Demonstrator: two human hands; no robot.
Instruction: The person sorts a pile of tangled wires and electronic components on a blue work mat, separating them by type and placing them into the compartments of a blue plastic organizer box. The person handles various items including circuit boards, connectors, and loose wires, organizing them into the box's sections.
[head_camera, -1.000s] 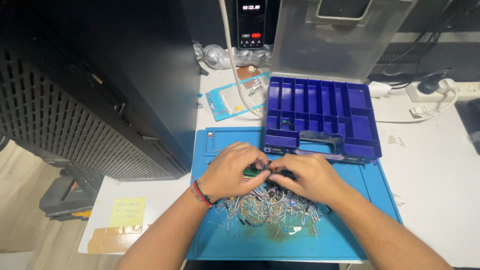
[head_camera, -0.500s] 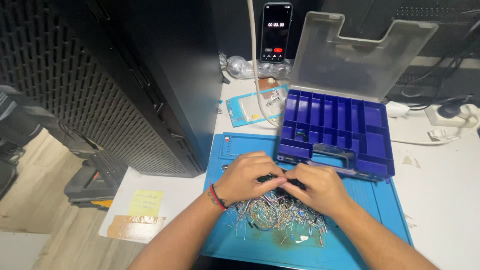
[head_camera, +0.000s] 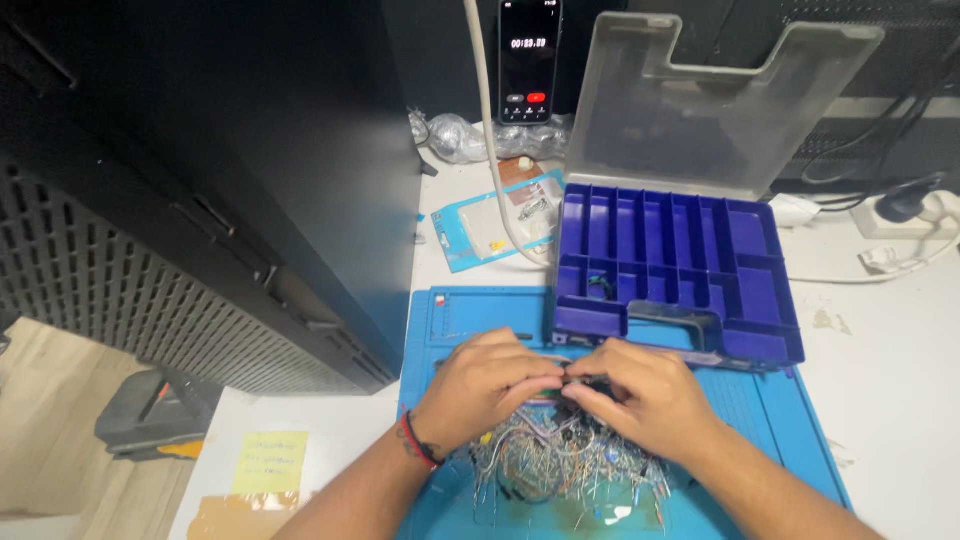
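Note:
My left hand (head_camera: 488, 385) and my right hand (head_camera: 640, 392) meet fingertip to fingertip over a tangled pile of small wired electronic parts (head_camera: 560, 460) on a blue work mat (head_camera: 770, 420). Both hands pinch at a small dark part between them; what it is I cannot make out. Just beyond the hands stands a blue compartment box (head_camera: 680, 265) with its clear lid (head_camera: 710, 100) propped open. One compartment holds a small wired part (head_camera: 598, 287); the others look bare.
A black computer tower (head_camera: 230, 170) fills the left. A phone showing a timer (head_camera: 528, 60) leans at the back beside a white cable (head_camera: 490, 140). A blue-edged packet (head_camera: 490, 215) lies behind the mat. A power strip (head_camera: 900, 215) sits at right; a yellow note (head_camera: 270, 462) at left.
The view has shifted a little between frames. My hands stay together over the pile, fingers working at the same spot.

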